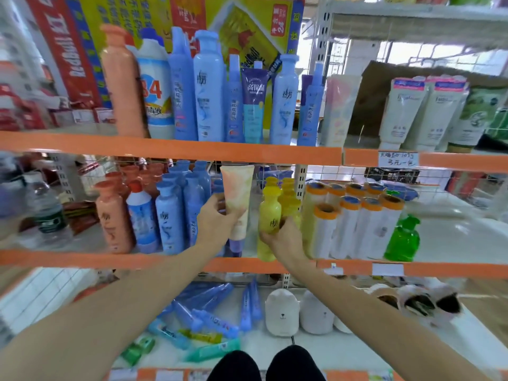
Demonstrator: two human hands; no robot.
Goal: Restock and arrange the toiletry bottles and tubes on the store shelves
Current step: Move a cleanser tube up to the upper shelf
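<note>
My left hand [213, 218] grips a pale peach-and-cream tube [237, 193], standing cap-down at the middle shelf's front. My right hand [283, 237] is wrapped around the lower part of a yellow bottle [270, 215] just right of the tube, with more yellow bottles [288, 193] behind it. Left of my hands stand blue bottles [170, 215] and peach bottles [112, 215] in rows. On the top shelf stand tall blue bottles [207, 86], a peach bottle [123, 81] and a purple-topped tube [254, 103].
Orange shelf edges [165, 148] cross the view. White rolls with orange caps [351, 224] and a green pump bottle [402, 237] stand right of the yellow bottles. Blue and green tubes [209, 317] lie loose on the bottom shelf beside white plush slippers [283, 312]. White tubes [406, 111] fill the upper right.
</note>
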